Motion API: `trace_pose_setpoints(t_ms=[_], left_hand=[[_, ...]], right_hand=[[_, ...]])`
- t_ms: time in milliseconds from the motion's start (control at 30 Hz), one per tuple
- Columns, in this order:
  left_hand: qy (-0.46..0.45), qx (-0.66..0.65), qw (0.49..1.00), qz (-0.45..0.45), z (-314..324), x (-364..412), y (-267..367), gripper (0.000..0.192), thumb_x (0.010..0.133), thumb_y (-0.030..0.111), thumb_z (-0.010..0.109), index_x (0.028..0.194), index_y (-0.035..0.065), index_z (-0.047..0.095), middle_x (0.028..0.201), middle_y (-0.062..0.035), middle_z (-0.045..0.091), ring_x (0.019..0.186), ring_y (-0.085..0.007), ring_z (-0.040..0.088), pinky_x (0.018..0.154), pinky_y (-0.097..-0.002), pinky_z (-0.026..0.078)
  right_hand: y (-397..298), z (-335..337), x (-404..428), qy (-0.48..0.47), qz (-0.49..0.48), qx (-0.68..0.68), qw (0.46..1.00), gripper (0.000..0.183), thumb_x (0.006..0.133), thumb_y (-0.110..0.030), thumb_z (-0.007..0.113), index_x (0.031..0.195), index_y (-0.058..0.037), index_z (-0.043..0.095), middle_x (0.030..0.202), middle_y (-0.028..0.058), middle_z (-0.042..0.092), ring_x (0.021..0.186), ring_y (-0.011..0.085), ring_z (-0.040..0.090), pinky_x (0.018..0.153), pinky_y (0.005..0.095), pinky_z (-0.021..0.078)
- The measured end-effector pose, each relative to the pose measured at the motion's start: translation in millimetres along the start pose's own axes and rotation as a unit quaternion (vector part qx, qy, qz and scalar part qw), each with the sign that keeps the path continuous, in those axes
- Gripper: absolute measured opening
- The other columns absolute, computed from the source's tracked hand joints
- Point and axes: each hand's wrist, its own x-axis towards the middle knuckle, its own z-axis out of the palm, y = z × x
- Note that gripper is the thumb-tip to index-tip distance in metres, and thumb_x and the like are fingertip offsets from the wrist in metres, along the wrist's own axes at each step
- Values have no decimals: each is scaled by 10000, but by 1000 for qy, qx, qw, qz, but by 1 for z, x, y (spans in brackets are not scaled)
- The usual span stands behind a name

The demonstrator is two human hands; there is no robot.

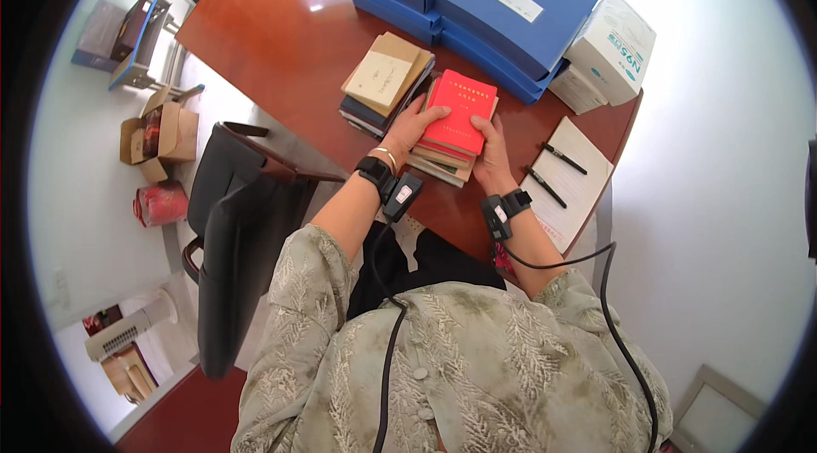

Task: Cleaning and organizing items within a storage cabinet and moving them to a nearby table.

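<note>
A red book (pixel 461 110) with gold lettering lies on top of a stack of several books (pixel 440 167) in front of me. My left hand (pixel 408 127) grips the stack's left side, its thumb resting on the red cover. On the opposite side, my right hand (pixel 490 150) holds the right edge with its thumb on the cover too. How far the fingers reach under the books is hidden. Just left of this stack stands a second pile, dark notebooks (pixel 367 113) below and tan booklets (pixel 386 73) on top.
Blue file boxes (pixel 466 13) are stacked at the back of the wooden table (pixel 268 51), beside white cartons (pixel 613 48). Two black pens (pixel 546 187) lie on a lined paper pad (pixel 577 198) at the right edge. A black chair (pixel 236 217) stands left. Cables run from both wrist devices.
</note>
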Motion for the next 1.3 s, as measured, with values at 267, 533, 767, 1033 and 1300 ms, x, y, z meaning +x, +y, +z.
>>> trace_pose_setpoints(t_ms=[267, 533, 767, 1033, 1300], left_hand=[[-48, -5, 999, 24, -18, 23, -11, 698, 901, 384, 630, 1471, 61, 390, 1338, -114, 560, 1212, -201, 545, 1020, -313, 414], [52, 225, 972, 36, -49, -28, -55, 792, 865, 465, 681, 1413, -43, 418, 1319, -219, 560, 1238, -235, 522, 1015, -327, 415], [60, 26, 984, -165, -49, -42, -39, 885, 811, 517, 745, 1397, -32, 373, 1320, -209, 478, 1142, -281, 535, 994, -405, 451], [89, -111, 986, -84, -54, -19, -47, 677, 805, 394, 800, 1272, 8, 499, 1168, -126, 553, 1076, -215, 529, 1013, -394, 432], [190, -185, 963, -37, -58, -7, -48, 718, 775, 361, 840, 1237, -73, 502, 1249, -149, 533, 1180, -237, 492, 1032, -395, 438]], right_hand=[[7, 7, 7, 37, -9, -48, 998, 509, 876, -149, 642, 1327, -37, 435, 1218, 117, 568, 1110, 233, 579, 955, 367, 487], [1, 11, -20, 83, 26, -272, 958, 558, 895, -235, 661, 1356, -3, 450, 1292, 131, 565, 1148, 204, 564, 983, 332, 442], [11, 13, -17, 87, 21, -221, 971, 511, 903, -226, 636, 1325, 8, 467, 1264, 134, 583, 1151, 206, 566, 972, 331, 443], [35, 16, 10, 116, -14, -284, 952, 632, 873, -317, 630, 1357, 29, 419, 1292, 233, 548, 1215, 321, 532, 1014, 392, 412], [47, 41, 38, 118, 7, -488, 865, 944, 849, -536, 549, 1498, 49, 193, 1429, 358, 358, 1348, 532, 268, 1136, 553, 172]])
